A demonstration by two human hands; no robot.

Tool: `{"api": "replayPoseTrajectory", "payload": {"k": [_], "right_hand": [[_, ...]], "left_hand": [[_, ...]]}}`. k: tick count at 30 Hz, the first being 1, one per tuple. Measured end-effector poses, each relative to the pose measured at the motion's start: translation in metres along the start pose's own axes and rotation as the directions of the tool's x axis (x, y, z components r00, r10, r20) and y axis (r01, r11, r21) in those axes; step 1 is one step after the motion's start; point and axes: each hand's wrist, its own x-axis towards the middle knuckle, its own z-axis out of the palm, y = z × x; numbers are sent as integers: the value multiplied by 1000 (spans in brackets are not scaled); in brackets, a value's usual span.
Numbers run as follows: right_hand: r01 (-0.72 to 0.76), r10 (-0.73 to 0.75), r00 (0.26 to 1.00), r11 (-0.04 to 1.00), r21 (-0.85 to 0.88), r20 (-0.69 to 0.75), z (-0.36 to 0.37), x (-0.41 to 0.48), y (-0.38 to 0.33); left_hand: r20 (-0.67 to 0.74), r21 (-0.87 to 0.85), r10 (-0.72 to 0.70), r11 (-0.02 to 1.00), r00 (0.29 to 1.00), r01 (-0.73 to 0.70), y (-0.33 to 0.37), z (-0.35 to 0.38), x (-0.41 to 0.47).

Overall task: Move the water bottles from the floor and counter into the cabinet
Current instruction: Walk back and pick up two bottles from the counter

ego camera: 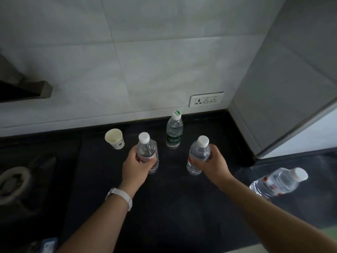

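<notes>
Both hands' fingers (154,159) hide each held bottle's red label (144,157).

Black stone counter (164,207), glossy, running back to the white tiled wall. On it, 4 clear water bottles: green-label bottle (174,131) upright near the wall, 2 white-capped bottles (148,154) (197,155) upright in front, another bottle (279,181) far right. Paper cup (114,138) stands left.
</notes>
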Motion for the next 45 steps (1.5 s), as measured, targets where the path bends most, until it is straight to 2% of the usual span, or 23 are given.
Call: {"api": "replayPoseTrajectory", "payload": {"k": [8, 18, 26, 37, 45], "right_hand": [[80, -84, 990, 996, 38, 114, -10, -23, -10], [192, -223, 909, 974, 121, 353, -39, -50, -12], [270, -292, 736, 954, 131, 611, -36, -73, -6], [306, -330, 474, 931, 198, 817, 23, -169, -14], [356, -354, 395, 910, 214, 848, 87, -267, -17]], "left_hand": [[-87, -41, -8, 999, 996, 4, 11, -10, -54], [-350, -123, -84, 991, 933, 43, 31, 4, -154], [-567, -180, -196, 977, 800, 112, 16, 14, -247], [-757, -271, -309, 950, 575, 155, -22, -30, -367], [-797, -299, -319, 946, 512, 124, -69, -98, -441]]}}
